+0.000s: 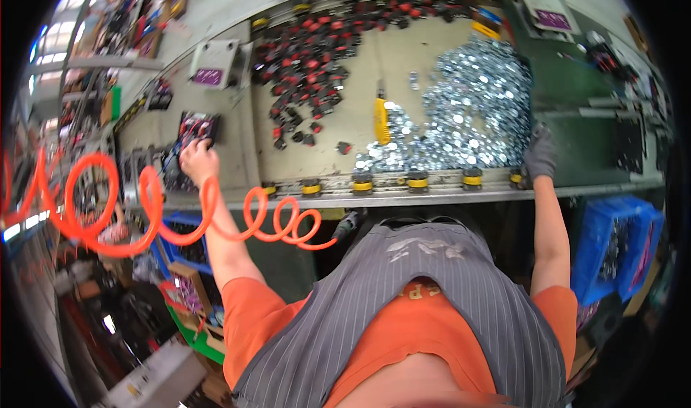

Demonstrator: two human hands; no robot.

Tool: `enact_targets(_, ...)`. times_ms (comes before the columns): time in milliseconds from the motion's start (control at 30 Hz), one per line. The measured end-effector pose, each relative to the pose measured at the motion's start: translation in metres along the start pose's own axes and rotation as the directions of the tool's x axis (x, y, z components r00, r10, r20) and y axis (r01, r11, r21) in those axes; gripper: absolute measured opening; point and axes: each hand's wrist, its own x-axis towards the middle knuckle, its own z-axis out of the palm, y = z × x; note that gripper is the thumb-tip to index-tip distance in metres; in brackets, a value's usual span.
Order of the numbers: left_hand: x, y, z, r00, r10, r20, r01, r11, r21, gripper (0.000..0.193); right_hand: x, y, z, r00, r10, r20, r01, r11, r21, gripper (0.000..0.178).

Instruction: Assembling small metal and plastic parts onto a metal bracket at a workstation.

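Note:
My bare left hand (199, 162) reaches to the left side of the bench with its fingers curled. It is at the lower edge of a dark piece with red bits (198, 126); whatever lies between the fingers is too small to name. My right hand (540, 156), in a grey glove, is at the right end of a pile of shiny metal pieces (471, 98), beside the dark green surface. Its fingers are blurred, and I cannot see whether they hold anything. A yellow-handled tool (382, 121) lies at the left side of the metal pile.
Black and red parts (309, 70) are heaped at the back left of the bench. Yellow-black rollers (417, 183) line its near rail. A coiled orange hose (151, 199) hangs across my left forearm. Blue bins (612, 250) stand at the lower right.

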Motion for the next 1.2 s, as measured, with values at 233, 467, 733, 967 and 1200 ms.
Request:
enact_targets(233, -0.036, 0.057, -0.037, 0.944, -0.196, -0.265, 0.141, 0.967, -0.212, 0.03, -0.043, -0.072, -0.045, 0.997, -0.066, 0.042, 0.062, 0.994, 0.089, 0.06)
enact_targets(467, -0.154, 0.114, -0.027, 0.978, -0.199, 0.059, 0.201, 0.84, -0.504, 0.05, -0.096, -0.161, -0.056, 0.923, -0.383, 0.027, 0.331, 0.829, 0.451, 0.054)
enact_targets(733, -0.286, 0.126, -0.025, 0.894, -0.292, 0.339, 0.419, 0.814, -0.402, 0.04, -0.127, -0.22, -0.069, 0.784, -0.606, 0.135, 0.253, 0.51, 0.822, 0.057)
enact_targets(967, -0.375, 0.122, -0.048, 0.692, -0.613, 0.38, 0.684, 0.726, -0.074, 0.041, -0.126, -0.191, -0.076, 0.789, -0.608, 0.09, 0.241, 0.44, 0.865, 0.059)
enact_targets(1200, -0.434, 0.128, -0.074, 0.596, -0.795, 0.116, 0.793, 0.605, 0.07, 0.037, -0.135, -0.189, -0.059, 0.675, -0.737, 0.039, 0.473, 0.473, 0.743, 0.055)
